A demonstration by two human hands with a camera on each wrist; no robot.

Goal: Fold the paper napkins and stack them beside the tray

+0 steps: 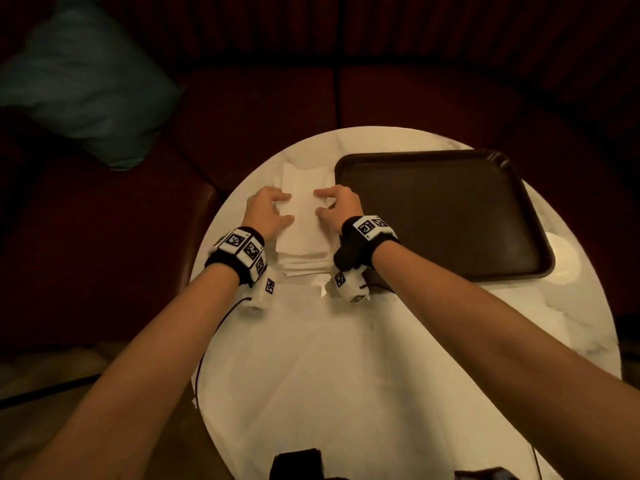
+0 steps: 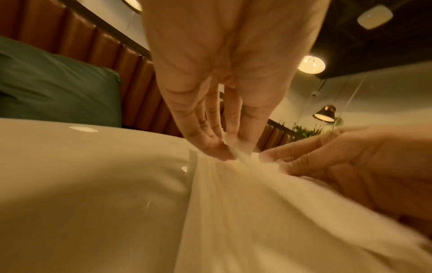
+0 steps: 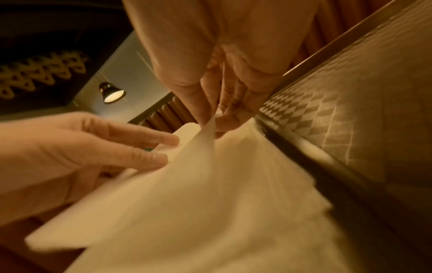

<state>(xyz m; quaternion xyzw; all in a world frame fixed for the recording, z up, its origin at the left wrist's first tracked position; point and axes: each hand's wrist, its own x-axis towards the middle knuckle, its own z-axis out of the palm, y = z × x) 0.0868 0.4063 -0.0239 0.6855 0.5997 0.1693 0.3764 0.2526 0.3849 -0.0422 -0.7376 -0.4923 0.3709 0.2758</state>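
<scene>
Nearest me, a large unfolded napkin sheet (image 1: 311,358) lies flat over the near part of the round white table (image 1: 571,323), under my forearms. It looks thin and limp, so I judge it will wrinkle or tear if dragged; I would lift it by a corner or an edge, not from the middle.

Beyond my wrists sits the stack of folded napkins (image 1: 303,258), just left of the dark tray (image 1: 450,209) and apparently touching its rim. My left hand (image 1: 268,211) has its fingers curled down onto the left edge of the top napkin (image 1: 303,209); in the left wrist view the fingertips (image 2: 219,153) pinch a raised ridge of paper. My right hand (image 1: 337,209) meets it from the other side, and in the right wrist view its fingers (image 3: 210,114) nip a lifted corner of the sheet. Both hands are partly closed on that one napkin.

The paper is light and soft, holds a crease, and the layers slip over one another readily. I judge a light pinch at the edges, pressing straight down, is safest.

Farther off are a dark red bench and a green cushion (image 1: 86,81).
</scene>
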